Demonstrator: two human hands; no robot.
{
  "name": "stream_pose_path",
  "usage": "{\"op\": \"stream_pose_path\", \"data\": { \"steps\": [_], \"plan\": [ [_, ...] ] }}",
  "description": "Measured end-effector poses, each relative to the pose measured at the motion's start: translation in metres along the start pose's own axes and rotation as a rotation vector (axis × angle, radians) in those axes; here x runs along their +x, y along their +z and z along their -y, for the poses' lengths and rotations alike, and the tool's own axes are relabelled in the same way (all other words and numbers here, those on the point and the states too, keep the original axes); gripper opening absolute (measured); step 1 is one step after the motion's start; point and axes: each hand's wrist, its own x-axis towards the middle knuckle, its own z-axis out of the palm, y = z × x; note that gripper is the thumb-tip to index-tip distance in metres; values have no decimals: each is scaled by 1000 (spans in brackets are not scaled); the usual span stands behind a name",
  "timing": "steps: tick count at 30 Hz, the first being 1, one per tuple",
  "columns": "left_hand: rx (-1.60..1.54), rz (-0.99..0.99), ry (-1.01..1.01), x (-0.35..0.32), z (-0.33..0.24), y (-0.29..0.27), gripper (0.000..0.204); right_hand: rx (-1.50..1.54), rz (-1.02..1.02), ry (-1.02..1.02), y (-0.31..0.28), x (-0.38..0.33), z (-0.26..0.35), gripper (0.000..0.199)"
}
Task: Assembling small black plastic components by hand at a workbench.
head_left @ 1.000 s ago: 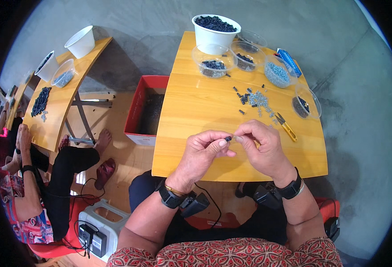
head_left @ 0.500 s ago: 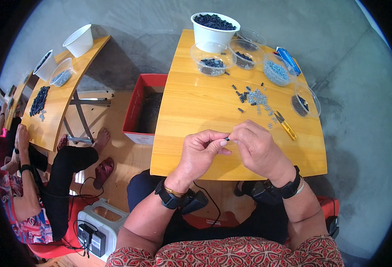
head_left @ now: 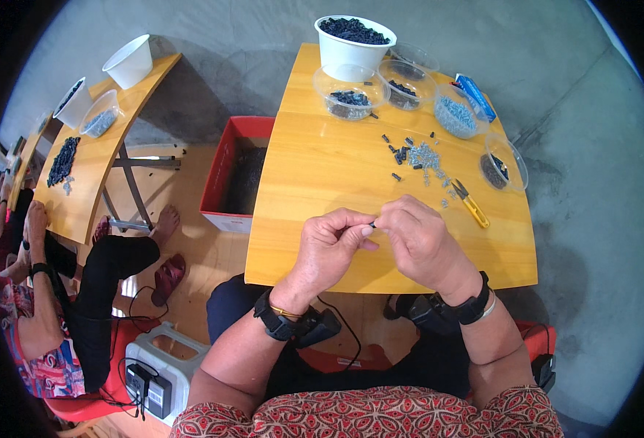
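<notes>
You are wearing a top [head_left: 366,417] patterned in red, black and tan. The small piece [head_left: 372,225] you are holding is showing black, the tabletop [head_left: 315,182] yellow-brown, the snips' [head_left: 475,212] handles yellow, the filled tub [head_left: 347,62] white, the box [head_left: 215,171] red.

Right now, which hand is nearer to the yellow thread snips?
Right. The right hand is left of the yellow thread snips and nearer the person's body; the left hand is farther left, with the right hand between.

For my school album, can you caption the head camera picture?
Left hand and right hand meet at a small black piece above a yellow table.
</notes>
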Motion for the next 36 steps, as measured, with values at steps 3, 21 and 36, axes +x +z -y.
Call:
{"op": "stream_pose_path", "data": {
  "steps": [3,21,36],
  "plan": [
    [-57,5,-79,-1,-5,1,11,183,-37,90,0,-2,0,13],
    [-117,-6,-107,0,0,1,11,171,-78,139,5,-6,-10,13],
    [-64,-34,-69,-1,-1,3,11,136,-93,127,7,-8,-10,12]
  ]
}}
